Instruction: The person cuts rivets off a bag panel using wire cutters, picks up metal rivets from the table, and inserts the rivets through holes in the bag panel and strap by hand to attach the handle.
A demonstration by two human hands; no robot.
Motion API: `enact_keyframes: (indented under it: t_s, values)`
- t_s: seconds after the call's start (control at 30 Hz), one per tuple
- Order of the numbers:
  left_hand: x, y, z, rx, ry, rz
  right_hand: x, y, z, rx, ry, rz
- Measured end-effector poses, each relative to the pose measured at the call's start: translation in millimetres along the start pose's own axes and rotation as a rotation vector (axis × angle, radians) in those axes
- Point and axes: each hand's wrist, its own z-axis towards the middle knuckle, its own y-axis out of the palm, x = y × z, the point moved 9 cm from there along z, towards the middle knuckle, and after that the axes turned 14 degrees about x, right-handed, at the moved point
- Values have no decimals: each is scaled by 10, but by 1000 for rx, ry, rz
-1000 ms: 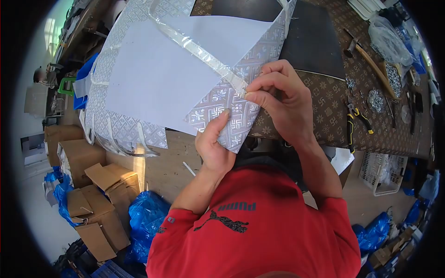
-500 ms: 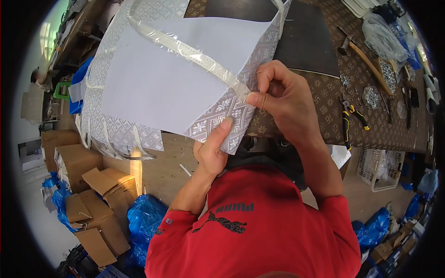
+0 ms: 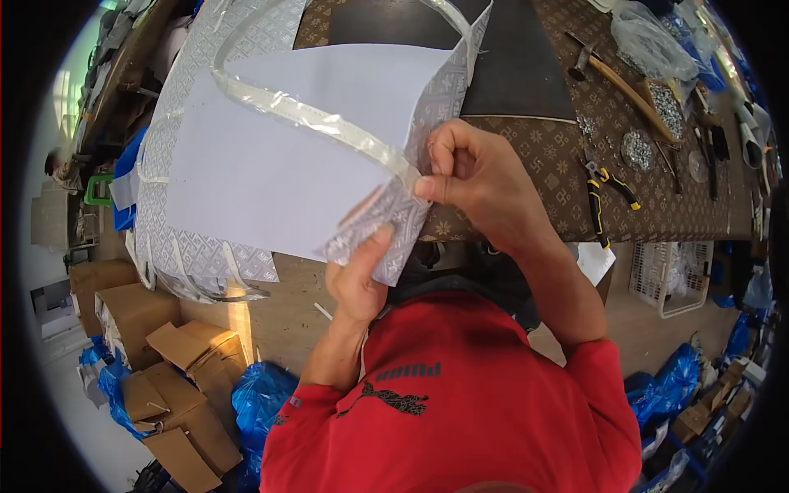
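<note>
A brown table cover with pale motifs [image 3: 682, 222] spread across the right side, with a flat black mat [image 3: 526, 66] at the far middle. To the right lay a wooden-handled hammer with a metal head [image 3: 629, 92], and nearer, yellow-and-black pliers [image 3: 596, 205] beside a round heap of small silvery pieces [image 3: 637, 149]. A crumpled clear plastic bag [image 3: 653, 41] sat at the far right. Below the table's right edge stood a white plastic basket [image 3: 644, 273]. At near left, opened brown cardboard boxes [image 3: 177, 403] crowded beside a shiny blue plastic bag [image 3: 263, 403].
</note>
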Motion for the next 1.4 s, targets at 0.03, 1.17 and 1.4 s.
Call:
enact_keyframes:
  t_s: [0.03,1.17,1.4]
  values:
    - [-45,-36,18,47,-58,-60,6,-14,-19,2,3,3]
    - [437,467,-446,-1244,1302,1472,-399,-3394,-372,776,-291,-1422]
    - [322,-533,-198,-1220,1024,1832,-264,-2246,-612,507,-533,-1209]
